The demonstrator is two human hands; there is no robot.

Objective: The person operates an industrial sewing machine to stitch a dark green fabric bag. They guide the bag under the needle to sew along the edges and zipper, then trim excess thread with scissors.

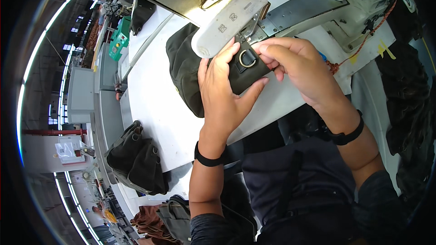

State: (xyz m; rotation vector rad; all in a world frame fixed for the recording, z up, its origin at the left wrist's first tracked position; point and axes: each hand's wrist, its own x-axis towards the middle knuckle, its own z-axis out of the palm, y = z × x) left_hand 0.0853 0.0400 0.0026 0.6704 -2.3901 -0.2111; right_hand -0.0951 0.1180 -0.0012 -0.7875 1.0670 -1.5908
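A dark olive bag (pixel 181 66) lies on the white table, its flap with a black tab and brass D-ring (pixel 246 58) under the head of an industrial sewing machine (pixel 225 26). My left hand (pixel 227 88) grips the bag, fingertips beside the D-ring tab and thumb along the lower edge. My right hand (pixel 304 70) holds the bag's right edge near the steel needle plate (pixel 262 34), index finger and thumb close together, the other fingers curled beneath.
Dark bags (pixel 136 159) rest at lower left, brown and olive ones (pixel 154 222) below. A green box (pixel 119 38) stands at upper left. The white table (pixel 154 104) has a curved front edge; dark cloth (pixel 404 95) hangs at right. A person (pixel 107 214) works in the background.
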